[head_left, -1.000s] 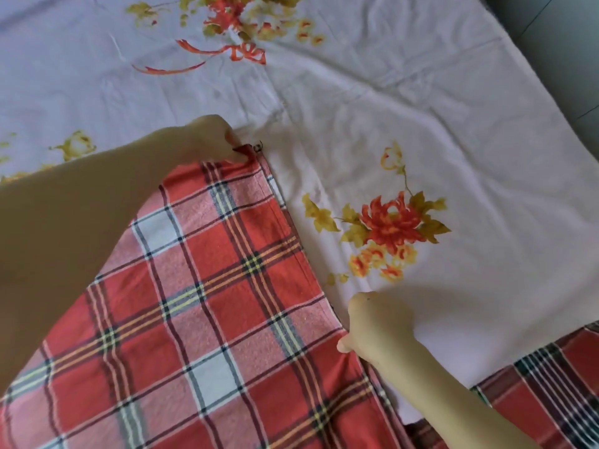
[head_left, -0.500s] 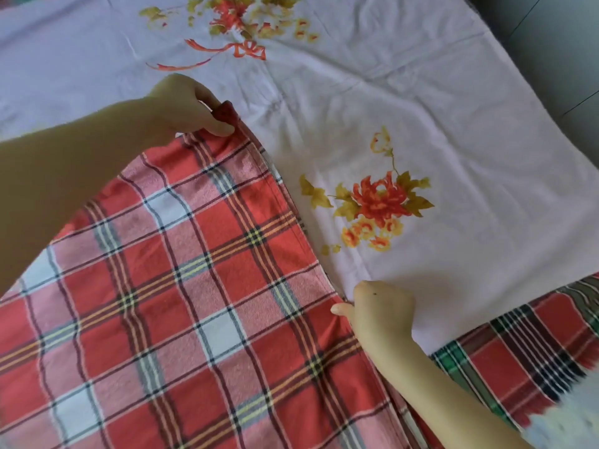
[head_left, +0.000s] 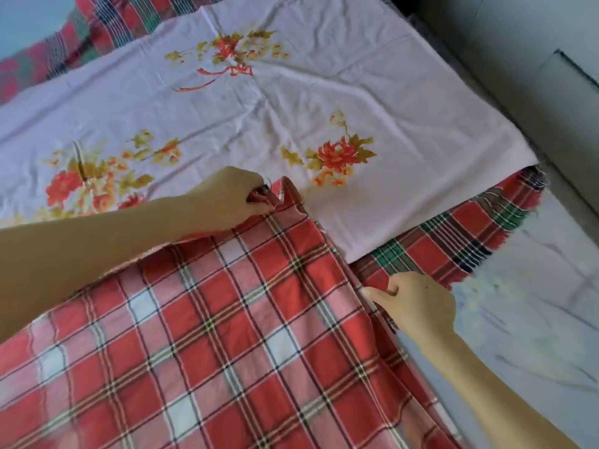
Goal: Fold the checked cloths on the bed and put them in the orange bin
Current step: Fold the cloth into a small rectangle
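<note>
Cloth [head_left: 210,335] lies at 6 o'clock on sheet [head_left: 356,76], right edge running 11 to 5 o'clock. I see left hand [head_left: 227,199] fingers pinching far corner, right hand [head_left: 418,306] fingers pinching that edge at 4 o'clock.

red-and-white checked cotton cloth [head_left: 227,345] lower left | left hand [head_left: 227,197] pinches far corner | right hand [head_left: 418,306] grips right edge | white floral bedsheet [head_left: 291,108] above

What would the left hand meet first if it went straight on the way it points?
The left hand pinches a corner of the checked cloth; straight ahead lies only the flowered sheet, near its red flower. Nothing else seems in that line, though depth is unclear.
</note>
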